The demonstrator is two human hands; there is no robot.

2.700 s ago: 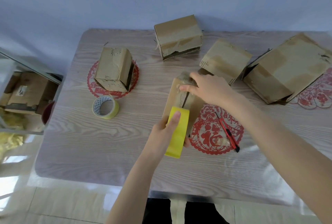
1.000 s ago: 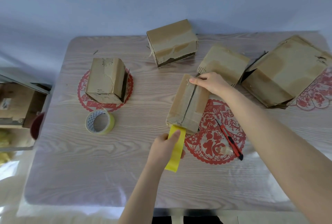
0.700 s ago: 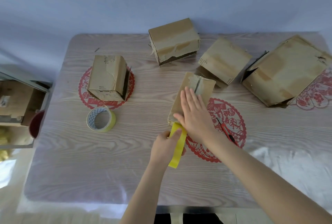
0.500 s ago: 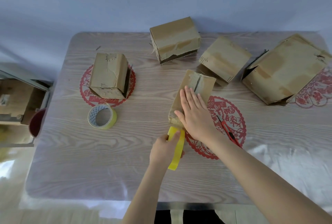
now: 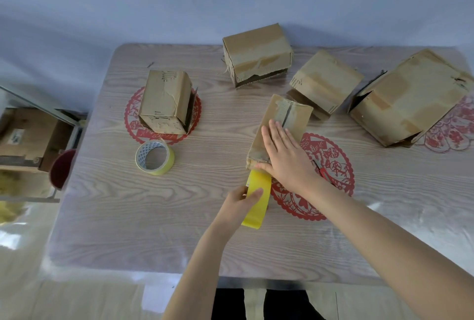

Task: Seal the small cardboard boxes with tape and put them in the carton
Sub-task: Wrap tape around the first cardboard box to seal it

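A small cardboard box (image 5: 288, 117) lies in the middle of the table, its top seam facing up. My right hand (image 5: 284, 158) presses flat on the near half of its top, fingers straight. My left hand (image 5: 241, 203) grips a yellow tape roll (image 5: 256, 199) just in front of the box's near end, with tape running up to that end. Three more small boxes stand around: one at the left (image 5: 166, 101), one at the back (image 5: 256, 54), one behind the middle box (image 5: 325, 81). A large carton (image 5: 407, 99) lies tipped at the right.
A second yellow tape roll (image 5: 155, 158) lies left of centre. A red utility knife (image 5: 322, 169) rests on a red paper cutout (image 5: 331, 165), partly hidden by my right wrist. A shelf with a box (image 5: 28, 137) stands left of the table (image 5: 154, 217).
My right hand left the box's far end and came down flat on its near top. My left hand drew the tape roll off the box top to just in front of it.
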